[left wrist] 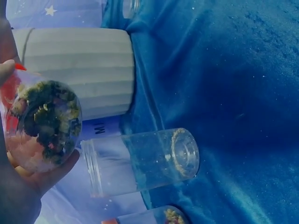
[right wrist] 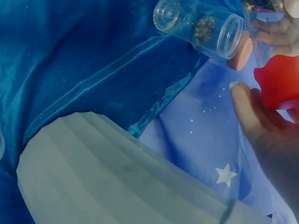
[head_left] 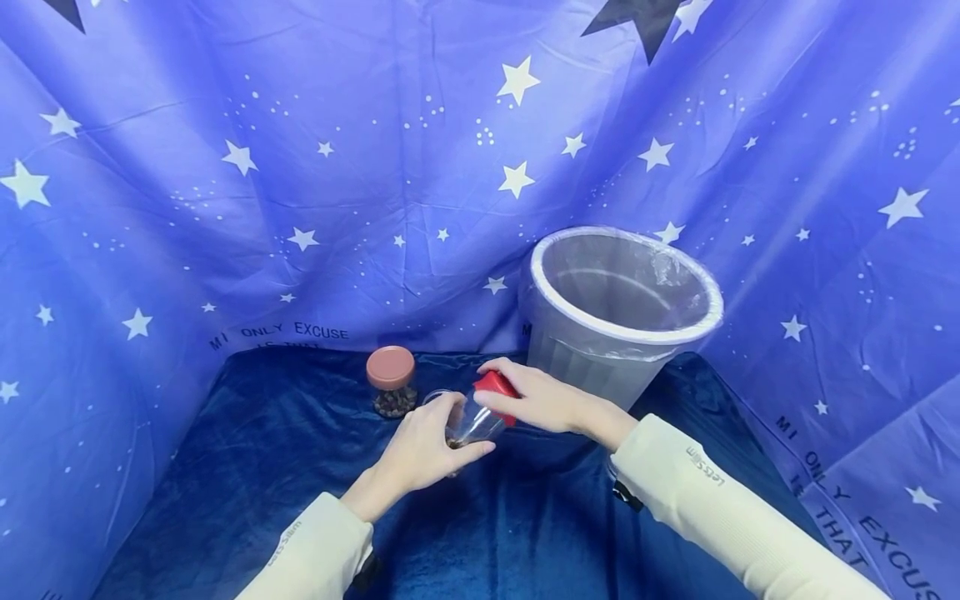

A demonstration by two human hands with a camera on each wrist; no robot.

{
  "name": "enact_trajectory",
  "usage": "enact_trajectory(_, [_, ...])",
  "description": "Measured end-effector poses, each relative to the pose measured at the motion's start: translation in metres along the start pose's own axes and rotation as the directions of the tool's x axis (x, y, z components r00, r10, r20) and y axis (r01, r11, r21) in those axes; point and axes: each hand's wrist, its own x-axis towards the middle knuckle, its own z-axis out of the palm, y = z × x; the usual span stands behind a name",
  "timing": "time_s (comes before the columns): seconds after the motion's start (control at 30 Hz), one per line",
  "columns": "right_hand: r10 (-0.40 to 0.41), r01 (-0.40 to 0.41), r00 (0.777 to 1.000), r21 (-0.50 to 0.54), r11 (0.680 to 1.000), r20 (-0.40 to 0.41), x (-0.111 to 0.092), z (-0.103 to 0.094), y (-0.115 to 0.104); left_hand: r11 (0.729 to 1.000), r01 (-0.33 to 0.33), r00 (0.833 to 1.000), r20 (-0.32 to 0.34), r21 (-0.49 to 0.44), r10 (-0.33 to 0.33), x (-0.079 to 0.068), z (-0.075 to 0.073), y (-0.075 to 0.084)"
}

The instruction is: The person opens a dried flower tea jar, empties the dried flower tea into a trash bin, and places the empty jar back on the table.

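My left hand point(head_left: 420, 442) grips a clear jar point(head_left: 476, 427), tilted, with dried dark and yellowish bits point(left wrist: 49, 116) gathered at its base. On top of that jar is a red lid point(head_left: 498, 393), and my right hand point(head_left: 543, 398) holds the lid with its fingers round it. Just behind the left hand stands a clear jar without a lid point(left wrist: 133, 163), mostly hidden in the head view; a little residue clings near its base. Further left is a small jar with a peach-coloured lid point(head_left: 391, 368) and dark dried bits point(head_left: 395, 402).
A tall pale bin point(head_left: 588, 375) lined with a clear plastic bag stands at the back right, close behind my right hand. Blue velvety cloth point(head_left: 300, 467) covers the table. A purple star-patterned curtain point(head_left: 360, 192) hangs at the back and sides.
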Motion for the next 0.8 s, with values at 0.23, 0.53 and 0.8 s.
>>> enact_trajectory(0.23, [0.079, -0.085, 0.995, -0.089, 0.992, -0.069, 0.005, -0.003, 0.0, 0.99, -0.029, 0.99, -0.135, 0.139, 0.048, 0.0, 0.001, 0.0])
enact_trajectory(0.53, [0.186, -0.189, 0.981, -0.04, 0.981, -0.059, 0.006, -0.004, -0.003, 0.959, -0.083, 0.954, -0.255, 0.272, 0.155, 0.0, 0.007, -0.001])
enact_trajectory(0.8, [0.281, -0.278, 0.959, 0.071, 0.958, -0.037, 0.007, 0.003, -0.001, 0.951, -0.099, 0.933, -0.304, 0.293, 0.191, -0.001, 0.011, -0.002])
